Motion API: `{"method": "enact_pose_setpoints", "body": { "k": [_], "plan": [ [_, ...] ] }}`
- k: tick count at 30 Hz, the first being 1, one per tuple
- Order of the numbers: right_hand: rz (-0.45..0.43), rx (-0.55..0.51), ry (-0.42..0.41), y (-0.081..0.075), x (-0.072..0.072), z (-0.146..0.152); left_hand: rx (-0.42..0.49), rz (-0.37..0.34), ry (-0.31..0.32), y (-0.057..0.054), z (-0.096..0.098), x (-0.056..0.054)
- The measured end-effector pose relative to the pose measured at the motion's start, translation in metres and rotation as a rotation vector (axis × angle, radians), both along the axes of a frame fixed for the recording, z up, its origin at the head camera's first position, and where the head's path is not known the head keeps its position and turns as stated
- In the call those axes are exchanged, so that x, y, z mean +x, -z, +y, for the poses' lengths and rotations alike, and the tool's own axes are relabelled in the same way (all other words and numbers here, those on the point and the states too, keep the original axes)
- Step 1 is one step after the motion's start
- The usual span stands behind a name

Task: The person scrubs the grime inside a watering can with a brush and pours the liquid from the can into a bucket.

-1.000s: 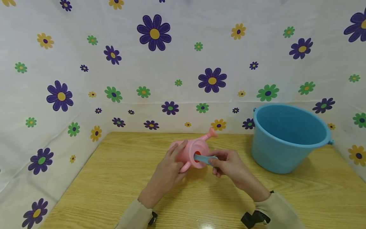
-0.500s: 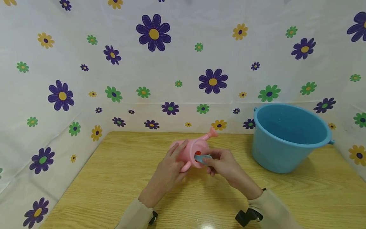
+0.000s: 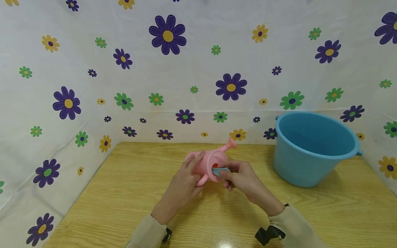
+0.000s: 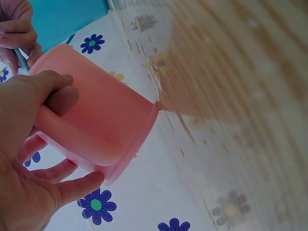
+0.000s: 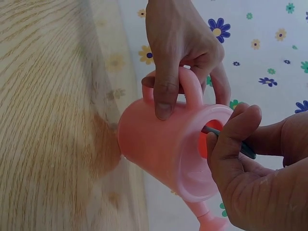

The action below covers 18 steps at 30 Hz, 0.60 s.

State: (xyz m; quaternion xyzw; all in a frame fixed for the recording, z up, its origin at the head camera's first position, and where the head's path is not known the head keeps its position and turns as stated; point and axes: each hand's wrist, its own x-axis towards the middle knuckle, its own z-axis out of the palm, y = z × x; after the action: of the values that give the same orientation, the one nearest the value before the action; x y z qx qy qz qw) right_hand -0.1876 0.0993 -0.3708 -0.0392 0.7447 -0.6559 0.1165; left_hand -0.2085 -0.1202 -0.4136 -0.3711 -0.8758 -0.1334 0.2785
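A pink watering can (image 3: 201, 167) leans over with its mouth toward the right; its sprinkler spout (image 3: 230, 144) points to the back right. In the left wrist view the rim of its base meets the tabletop. My left hand (image 3: 182, 182) grips the can around its body and handle (image 4: 79, 137), thumb on the near side. My right hand (image 3: 245, 179) pinches a light blue, flat-handled tool (image 3: 218, 171), whose far end is hidden inside the can's mouth. Something red (image 5: 204, 143) shows inside the mouth; whether it belongs to the tool or the can, I cannot tell.
A large blue bucket (image 3: 297, 168) stands on the wooden table (image 3: 124, 206) at the right, and no contents show in it. Behind and to the sides hangs a white sheet (image 3: 192, 69) printed with flowers.
My right hand has moved left, closer to the can's mouth, and the blue handle has gone deeper in. During the last half second hardly anything has moved; the left hand keeps its grip.
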Motion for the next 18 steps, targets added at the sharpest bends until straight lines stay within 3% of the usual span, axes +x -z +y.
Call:
{"method": "enact_pose_setpoints", "body": {
  "k": [7, 18],
  "plan": [
    [-0.029, 0.019, 0.027, -0.003, 0.003, 0.003, -0.006, -0.004, 0.010, 0.001, -0.001, 0.000],
    [-0.019, -0.005, -0.004, -0.006, 0.009, 0.016, -0.013, 0.001, 0.016, 0.002, -0.004, 0.000]
  ]
}}
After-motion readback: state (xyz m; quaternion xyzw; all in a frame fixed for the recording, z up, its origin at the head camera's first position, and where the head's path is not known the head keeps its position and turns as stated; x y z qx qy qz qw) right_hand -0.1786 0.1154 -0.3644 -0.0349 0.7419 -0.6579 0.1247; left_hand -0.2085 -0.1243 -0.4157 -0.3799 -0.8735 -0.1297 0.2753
